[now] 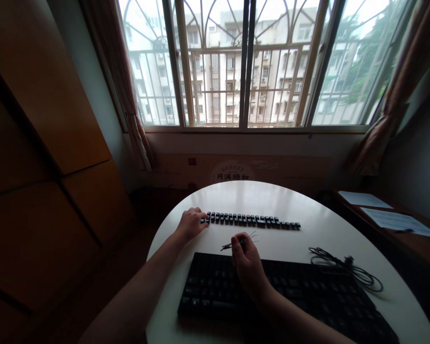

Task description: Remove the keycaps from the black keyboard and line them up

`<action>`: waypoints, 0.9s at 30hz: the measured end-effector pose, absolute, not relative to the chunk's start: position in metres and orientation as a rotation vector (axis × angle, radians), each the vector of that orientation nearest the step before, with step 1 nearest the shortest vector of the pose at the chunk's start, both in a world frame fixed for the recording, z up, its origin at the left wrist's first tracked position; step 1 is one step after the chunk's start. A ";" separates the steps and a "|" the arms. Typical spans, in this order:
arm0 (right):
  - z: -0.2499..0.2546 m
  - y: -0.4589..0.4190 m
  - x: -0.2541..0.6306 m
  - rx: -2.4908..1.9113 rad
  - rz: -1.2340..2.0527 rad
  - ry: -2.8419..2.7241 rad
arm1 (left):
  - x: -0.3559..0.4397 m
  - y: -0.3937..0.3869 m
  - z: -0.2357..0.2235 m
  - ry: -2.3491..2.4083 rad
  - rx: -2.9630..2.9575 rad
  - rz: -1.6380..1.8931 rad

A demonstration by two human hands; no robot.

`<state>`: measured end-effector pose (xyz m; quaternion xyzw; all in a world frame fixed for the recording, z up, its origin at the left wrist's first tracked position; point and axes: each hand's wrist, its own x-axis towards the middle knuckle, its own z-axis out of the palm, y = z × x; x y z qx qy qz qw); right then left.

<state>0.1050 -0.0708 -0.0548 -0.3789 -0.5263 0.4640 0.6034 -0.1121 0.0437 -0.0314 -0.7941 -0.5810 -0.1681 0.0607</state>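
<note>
My left hand [192, 223] is at the left end of the rows of black keycaps [251, 220], its fingers closed round a keycap [203, 220] there. Closer to me, my right hand [246, 251] is closed on a wire keycap puller [228, 246]. Thin wires stick out on one side of that fist and a dark end on the other; the middle is hidden by the fingers. Below the right hand lies a black keyboard [208, 279], partly covered by my right hand and forearm.
A coiled black cable [358, 272] lies behind the keyboard's right part on the round white table [251, 193]. Papers and a pen rest on a brown surface [424, 248] to the right. A wooden cabinet [89, 200] stands left, and a barred window [247, 71] is ahead.
</note>
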 end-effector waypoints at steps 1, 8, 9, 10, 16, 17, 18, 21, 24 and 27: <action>-0.055 -0.071 0.105 -0.875 1.071 -1.217 | -0.111 0.044 -0.032 -1.758 -2.404 -0.503; -0.059 -0.068 0.104 -0.862 1.086 -1.204 | -0.111 0.043 -0.032 -1.785 -2.398 -0.511; -0.059 -0.068 0.104 -0.859 1.086 -1.202 | -0.112 0.044 -0.031 -1.792 -2.396 -0.512; -0.059 -0.068 0.104 -0.857 1.088 -1.201 | -0.111 0.044 -0.031 -1.797 -2.395 -0.512; -0.057 -0.069 0.104 -0.852 1.099 -1.201 | -0.110 0.044 -0.033 -1.795 -2.399 -0.519; -0.057 -0.069 0.104 -0.853 1.097 -1.202 | -0.110 0.044 -0.033 -1.794 -2.399 -0.522; -0.057 -0.069 0.104 -0.853 1.095 -1.203 | -0.110 0.044 -0.033 -1.794 -2.398 -0.526; -0.057 -0.069 0.104 -0.855 1.095 -1.212 | -0.109 0.044 -0.033 -1.798 -2.395 -0.536; -0.056 -0.070 0.105 -0.857 1.095 -1.218 | -0.109 0.043 -0.034 -1.789 -2.392 -0.550; -0.056 -0.070 0.105 -0.859 1.087 -1.220 | -0.110 0.044 -0.035 -1.777 -2.384 -0.560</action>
